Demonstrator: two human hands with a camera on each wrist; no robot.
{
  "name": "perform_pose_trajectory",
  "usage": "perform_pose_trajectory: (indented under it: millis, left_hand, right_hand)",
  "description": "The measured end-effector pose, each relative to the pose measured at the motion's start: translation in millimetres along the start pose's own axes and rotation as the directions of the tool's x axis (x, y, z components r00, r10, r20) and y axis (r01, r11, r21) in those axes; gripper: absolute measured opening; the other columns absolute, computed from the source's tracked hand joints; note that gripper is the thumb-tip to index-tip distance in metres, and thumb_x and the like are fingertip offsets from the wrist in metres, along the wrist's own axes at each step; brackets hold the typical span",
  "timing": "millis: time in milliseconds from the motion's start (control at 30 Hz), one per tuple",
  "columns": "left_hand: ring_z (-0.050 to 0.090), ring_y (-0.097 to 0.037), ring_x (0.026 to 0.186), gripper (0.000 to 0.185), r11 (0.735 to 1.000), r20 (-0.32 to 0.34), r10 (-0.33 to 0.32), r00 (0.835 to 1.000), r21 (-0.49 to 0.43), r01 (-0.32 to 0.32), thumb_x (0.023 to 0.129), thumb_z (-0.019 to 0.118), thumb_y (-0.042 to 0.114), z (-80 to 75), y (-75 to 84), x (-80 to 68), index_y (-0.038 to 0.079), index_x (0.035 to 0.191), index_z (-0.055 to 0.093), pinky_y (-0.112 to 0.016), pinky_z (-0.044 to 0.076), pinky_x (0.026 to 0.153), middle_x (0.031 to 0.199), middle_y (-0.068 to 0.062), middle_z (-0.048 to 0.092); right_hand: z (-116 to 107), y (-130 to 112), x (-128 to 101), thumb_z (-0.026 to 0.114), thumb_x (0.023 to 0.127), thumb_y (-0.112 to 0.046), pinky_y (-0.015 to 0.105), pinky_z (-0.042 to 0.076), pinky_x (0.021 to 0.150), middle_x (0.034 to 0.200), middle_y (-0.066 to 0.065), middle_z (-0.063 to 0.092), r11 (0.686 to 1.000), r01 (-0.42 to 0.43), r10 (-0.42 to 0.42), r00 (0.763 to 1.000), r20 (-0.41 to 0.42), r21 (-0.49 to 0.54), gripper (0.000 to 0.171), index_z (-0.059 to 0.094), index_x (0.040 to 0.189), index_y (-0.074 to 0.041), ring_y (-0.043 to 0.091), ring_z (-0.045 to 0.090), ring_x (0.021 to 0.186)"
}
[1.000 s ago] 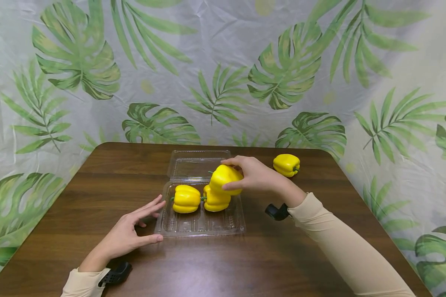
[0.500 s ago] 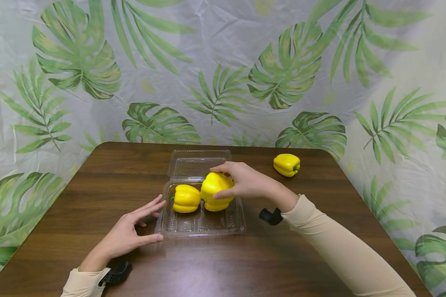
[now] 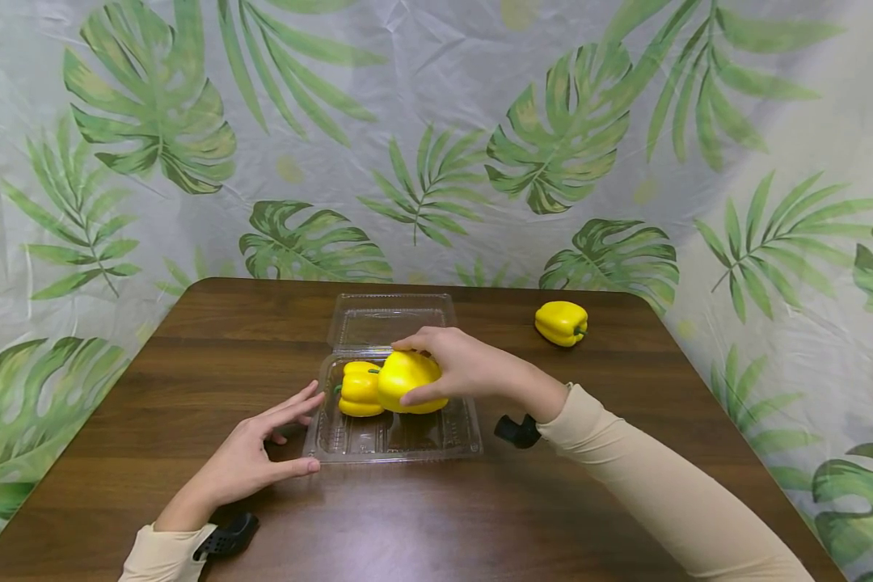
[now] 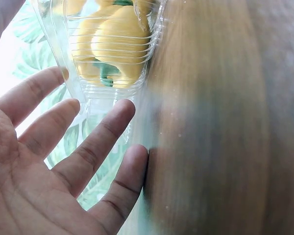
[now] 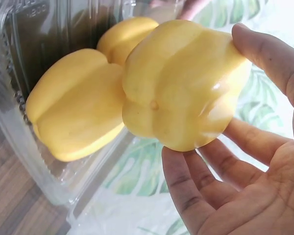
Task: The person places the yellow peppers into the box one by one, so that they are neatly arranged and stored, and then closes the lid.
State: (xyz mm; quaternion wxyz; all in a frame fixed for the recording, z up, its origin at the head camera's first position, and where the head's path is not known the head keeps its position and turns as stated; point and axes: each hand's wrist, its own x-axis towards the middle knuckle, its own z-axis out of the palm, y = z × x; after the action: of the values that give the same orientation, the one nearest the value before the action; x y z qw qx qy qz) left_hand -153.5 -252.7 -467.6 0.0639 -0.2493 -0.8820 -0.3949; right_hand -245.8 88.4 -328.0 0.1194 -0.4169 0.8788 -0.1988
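While right hand (image 3: 473, 368) fingers clamp glossy yellow pepper (image 3: 406, 381), left hand (image 3: 250, 461) fingers spread.

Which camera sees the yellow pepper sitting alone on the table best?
The head view: the lone yellow bell pepper lies on the brown wooden table, far right, in full sight. Neither wrist view shows it.

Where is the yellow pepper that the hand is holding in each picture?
Head: the held pepper sits mid-frame, over the clear tray, gripped by the right hand.
Left wrist: cannot tell it from the other peppers seen through the plastic.
Right wrist: it fills the centre.
Shared landmark: the clear tray.
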Motion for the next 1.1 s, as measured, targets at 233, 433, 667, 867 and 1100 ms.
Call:
perform_pose_trajectory:
  millis: [233,433,667,867,1100]
  left_hand:
    - [0.066,0.001,0.117,0.083,1.000,-0.001,-0.001,1.000,0.001,0.001,0.087,0.092,0.032,0.1,-0.6,-0.2,0.016,0.160,0.054,-0.029,0.056,0.084,0.173,-0.008,0.042]
    - [0.066,0.001,0.116,0.083,1.000,-0.003,0.004,1.000,-0.001,-0.004,0.087,0.092,0.031,0.6,-1.0,-0.2,0.016,0.159,0.054,-0.029,0.056,0.083,0.172,-0.010,0.042]
    - [0.066,0.001,0.117,0.083,1.000,-0.002,0.002,1.000,-0.003,-0.002,0.087,0.092,0.032,0.0,0.5,-0.3,0.016,0.159,0.054,-0.029,0.057,0.084,0.172,-0.010,0.042]
    - [0.066,0.000,0.116,0.083,1.000,-0.003,0.007,1.000,-0.001,-0.007,0.087,0.092,0.031,-0.4,0.6,-0.1,0.016,0.159,0.054,-0.029,0.057,0.084,0.172,-0.010,0.043]
    - [0.066,0.000,0.116,0.083,1.000,0.001,0.000,1.000,0.002,0.000,0.087,0.092,0.032,-0.8,0.5,-0.2,0.017,0.159,0.054,-0.030,0.057,0.084,0.172,-0.009,0.042]
  right_hand:
    - [7,-10,5,0.086,0.092,-0.040,0.031,0.053,0.098,0.140,0.009,0.067,1.000,0.030,-0.030,0.999,0.017,0.000,0.076,0.058,0.155,-0.008,0.018,0.062,0.114]
    - [13,-16,10,0.087,0.091,-0.042,0.029,0.052,0.094,0.134,0.010,0.068,0.999,0.045,-0.044,0.998,0.040,-0.020,0.077,0.059,0.154,-0.007,0.018,0.062,0.107]
    - [16,-24,16,0.086,0.092,-0.041,0.031,0.053,0.096,0.139,0.009,0.067,0.999,0.051,-0.050,0.997,0.065,-0.018,0.077,0.058,0.155,-0.007,0.020,0.063,0.112]
    - [23,-28,20,0.085,0.092,-0.042,0.031,0.052,0.100,0.144,0.009,0.066,0.998,0.059,-0.056,0.994,0.096,-0.025,0.075,0.059,0.154,-0.008,0.021,0.062,0.118]
    - [34,-30,27,0.086,0.091,-0.043,0.031,0.051,0.107,0.149,0.007,0.065,0.997,0.064,-0.058,0.991,0.119,-0.042,0.076,0.059,0.154,-0.010,0.022,0.061,0.128]
